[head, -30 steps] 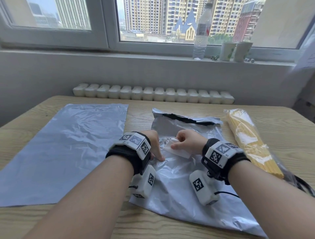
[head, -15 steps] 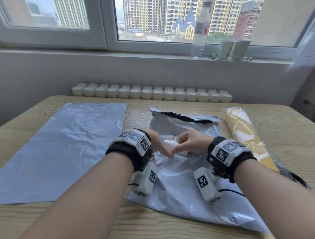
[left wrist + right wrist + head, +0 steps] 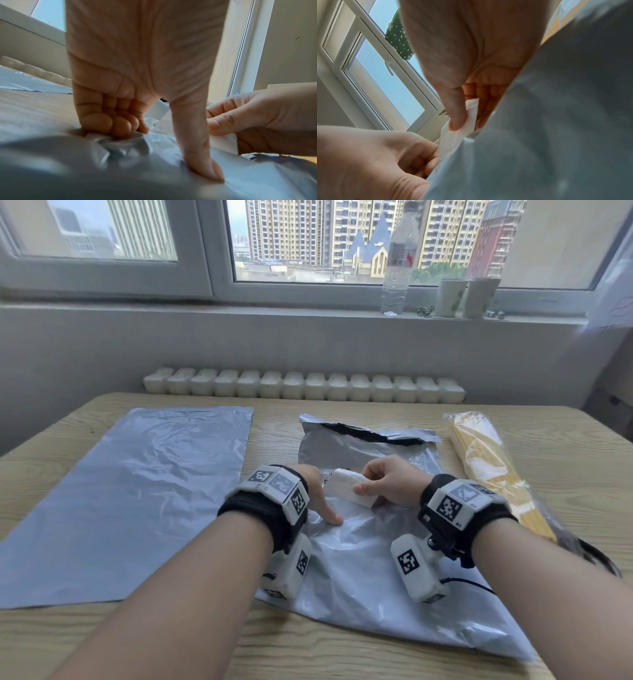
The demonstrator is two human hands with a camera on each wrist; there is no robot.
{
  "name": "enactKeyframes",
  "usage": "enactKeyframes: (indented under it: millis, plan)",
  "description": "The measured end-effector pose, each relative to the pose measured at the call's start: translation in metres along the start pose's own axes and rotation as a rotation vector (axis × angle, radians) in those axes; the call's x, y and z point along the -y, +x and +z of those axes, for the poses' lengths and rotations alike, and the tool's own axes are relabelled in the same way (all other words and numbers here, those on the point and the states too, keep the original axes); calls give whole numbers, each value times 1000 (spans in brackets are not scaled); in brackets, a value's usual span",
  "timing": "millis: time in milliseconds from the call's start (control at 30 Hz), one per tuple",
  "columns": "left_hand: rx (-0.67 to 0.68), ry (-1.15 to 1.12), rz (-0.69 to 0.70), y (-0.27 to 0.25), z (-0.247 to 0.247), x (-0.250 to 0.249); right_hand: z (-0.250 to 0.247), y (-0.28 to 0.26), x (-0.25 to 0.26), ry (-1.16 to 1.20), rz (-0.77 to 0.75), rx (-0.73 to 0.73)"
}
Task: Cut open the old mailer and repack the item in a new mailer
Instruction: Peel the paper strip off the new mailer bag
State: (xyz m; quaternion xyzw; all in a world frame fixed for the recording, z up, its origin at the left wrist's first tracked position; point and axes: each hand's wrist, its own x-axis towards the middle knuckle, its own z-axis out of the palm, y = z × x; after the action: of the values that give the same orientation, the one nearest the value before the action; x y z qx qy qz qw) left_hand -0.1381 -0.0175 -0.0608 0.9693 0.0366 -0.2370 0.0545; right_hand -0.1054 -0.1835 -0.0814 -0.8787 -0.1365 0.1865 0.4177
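Observation:
The old grey mailer [image 3: 359, 577] lies in the middle of the table, its far end torn open with black lining showing. My right hand [image 3: 387, 484] pinches a white label [image 3: 346, 489] that is partly lifted off the mailer; thumb and fingers squeeze the label [image 3: 458, 134] in the right wrist view. My left hand [image 3: 318, 498] holds the mailer down just left of the label, with the thumb [image 3: 197, 148] straight on the film and the other fingers [image 3: 118, 121] curled on crumpled film. The new grey mailer [image 3: 137, 498] lies flat at the left. A long yellow packet [image 3: 486, 470] lies at the right.
The wooden table [image 3: 565, 474] reaches to a wall with a white radiator [image 3: 305, 386]. A water bottle [image 3: 397, 258] and two cups [image 3: 466, 296] stand on the windowsill. A black cable [image 3: 469, 583] trails from my right wrist across the mailer.
My right hand has pulled the white label up and towards itself, so more of it is free. My left thumb has slid nearer on the film and parted from the right hand.

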Motion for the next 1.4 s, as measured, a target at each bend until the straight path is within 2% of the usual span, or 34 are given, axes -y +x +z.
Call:
enactKeyframes:
  millis: [300, 633, 1000, 1167, 1233, 1400]
  plan:
    - [6, 8, -11, 2, -1, 0, 0, 6, -6, 9, 8, -11]
    - [-19, 17, -19, 2, 1, 0, -1, 10, -8, -155, -50, -57]
    - [5, 11, -24, -3, 0, -1, 0, 9, -7, -122, -58, -71]
    - [34, -40, -21, -7, -6, 0, -1, 4, -6, 14, -57, -48]
    - [60, -79, -9, -8, -7, -4, -2, 2, -6, 28, -52, -43]
    - [22, -29, 43, -11, -1, -26, -5, 0, -6, 13, -52, -2]
